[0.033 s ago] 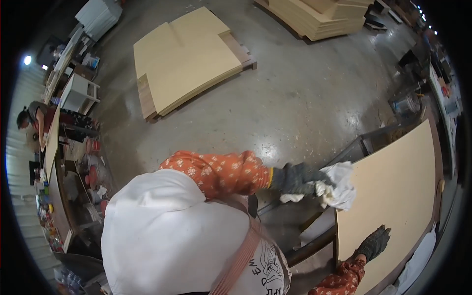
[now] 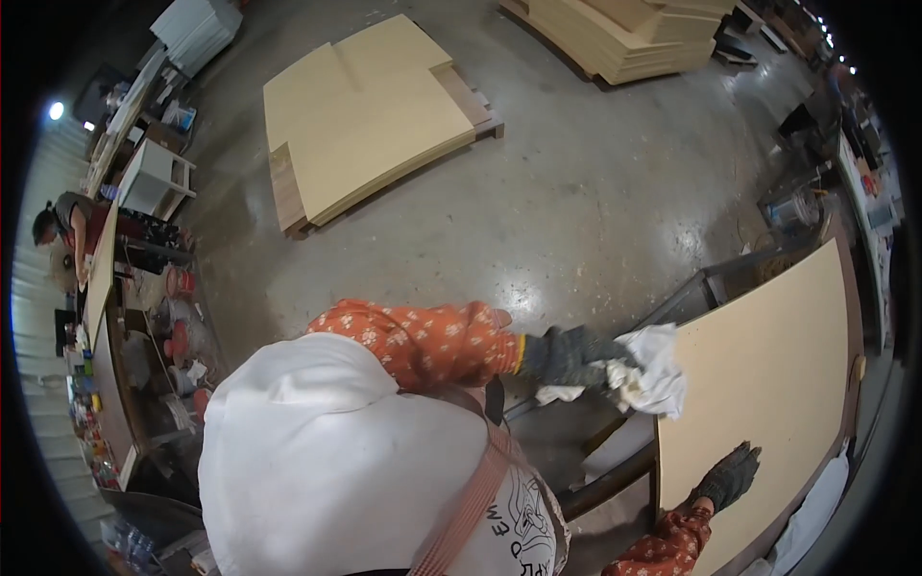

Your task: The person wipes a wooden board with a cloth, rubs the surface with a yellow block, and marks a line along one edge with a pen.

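Note:
My left hand (image 2: 567,357), in a dark grey glove with a yellow cuff edge, is closed around a crumpled white cloth (image 2: 658,365). The cloth is at the left edge of a large pale yellow board (image 2: 768,355), which lies on a workbench at my right. On the near part of that board rests my right hand (image 2: 730,477), also gloved in dark grey, palm down with the fingers stretched out. Nothing shows in the right hand. Both arms have orange flowered sleeves.
A stack of pale boards (image 2: 370,115) lies on a pallet ahead, with a taller stack (image 2: 624,43) at the far right. Another person (image 2: 82,226) bends over a bench at the left. Red-topped buckets (image 2: 181,283) stand below it. White material (image 2: 812,514) lies beyond the board's right edge.
My left hand and the cloth have shifted slightly left and toward me. My right hand stays on the board.

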Demonstrator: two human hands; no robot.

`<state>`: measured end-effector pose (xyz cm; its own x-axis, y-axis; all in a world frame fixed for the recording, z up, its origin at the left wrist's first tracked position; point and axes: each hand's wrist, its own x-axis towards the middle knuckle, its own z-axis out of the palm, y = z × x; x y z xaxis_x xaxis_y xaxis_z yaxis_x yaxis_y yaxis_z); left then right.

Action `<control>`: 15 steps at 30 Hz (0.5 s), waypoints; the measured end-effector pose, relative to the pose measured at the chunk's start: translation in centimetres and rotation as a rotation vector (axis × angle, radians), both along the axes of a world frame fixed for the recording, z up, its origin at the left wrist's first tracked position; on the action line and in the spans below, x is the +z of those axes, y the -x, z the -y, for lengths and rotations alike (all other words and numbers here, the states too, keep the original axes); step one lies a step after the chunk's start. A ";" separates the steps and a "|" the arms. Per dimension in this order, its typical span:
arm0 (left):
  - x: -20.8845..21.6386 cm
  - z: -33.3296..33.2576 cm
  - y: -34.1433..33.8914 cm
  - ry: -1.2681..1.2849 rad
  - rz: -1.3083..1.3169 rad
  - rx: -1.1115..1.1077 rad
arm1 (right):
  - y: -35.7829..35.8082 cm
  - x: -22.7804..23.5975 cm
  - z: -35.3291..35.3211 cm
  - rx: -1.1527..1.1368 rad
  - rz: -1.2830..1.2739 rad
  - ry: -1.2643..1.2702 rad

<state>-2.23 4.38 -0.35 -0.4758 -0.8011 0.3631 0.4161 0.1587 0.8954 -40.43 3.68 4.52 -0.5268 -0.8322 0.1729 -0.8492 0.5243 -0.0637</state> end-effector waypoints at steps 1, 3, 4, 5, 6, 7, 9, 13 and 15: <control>-1.3 -1.7 0.3 -0.070 -0.084 0.010 | -0.3 0.5 -0.5 0.008 -0.005 0.015; -0.7 -2.8 -1.3 -0.293 0.249 -0.047 | -1.0 0.1 -0.6 0.031 0.009 0.033; 0.2 -3.3 -1.7 -0.289 0.263 -0.035 | -1.5 -0.7 -0.5 0.062 0.222 0.169; 2.3 -3.1 -1.1 -0.108 0.375 0.100 | -1.7 -0.4 -0.3 0.092 0.401 0.314; 3.9 -2.8 -0.5 0.075 0.482 0.236 | -2.0 -0.2 -0.6 0.241 0.454 0.402; 4.3 -1.9 1.0 0.044 0.524 0.261 | -2.6 0.1 -1.0 0.386 0.514 0.478; 4.5 -0.8 3.0 0.038 0.520 0.212 | -9.4 1.4 -3.2 0.686 0.510 0.562; 6.7 0.6 6.3 0.143 0.353 -0.188 | -10.9 -5.5 -7.8 0.615 0.280 0.623; 8.7 1.1 6.8 0.144 0.261 -0.444 | -10.4 -9.1 -12.4 -0.109 0.464 0.392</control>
